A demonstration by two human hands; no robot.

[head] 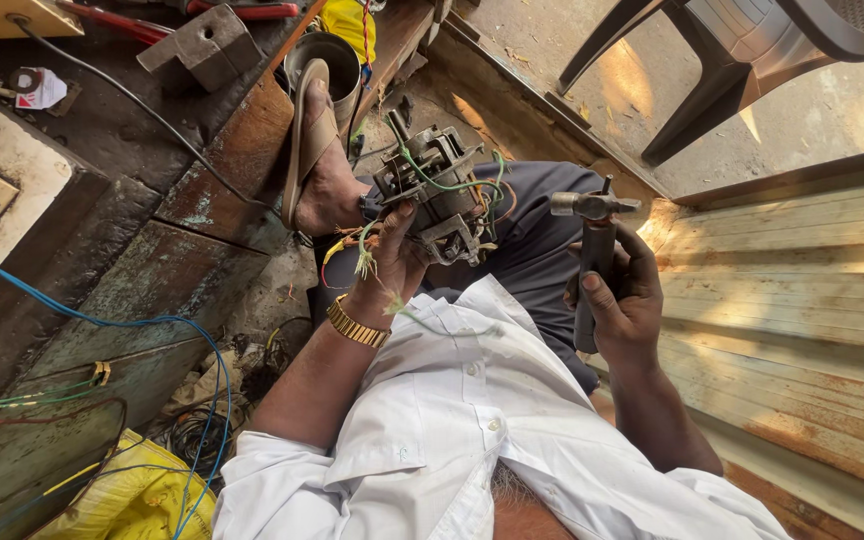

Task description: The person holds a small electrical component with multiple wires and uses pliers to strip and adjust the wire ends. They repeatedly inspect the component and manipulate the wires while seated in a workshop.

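The left hand [389,262], with a gold bracelet [357,325] at the wrist, is clamped on a small motor [439,192] trailing green wires [452,185]; the motor rests on the person's raised knee, just beside the sandalled foot [317,165]. This looks like a striking step in taking the motor apart. To the right, the right hand [620,290] is closed round a hammer [592,215], held upright with its head level with the motor but apart from it. A blow would call for a steady motor and careful aim.
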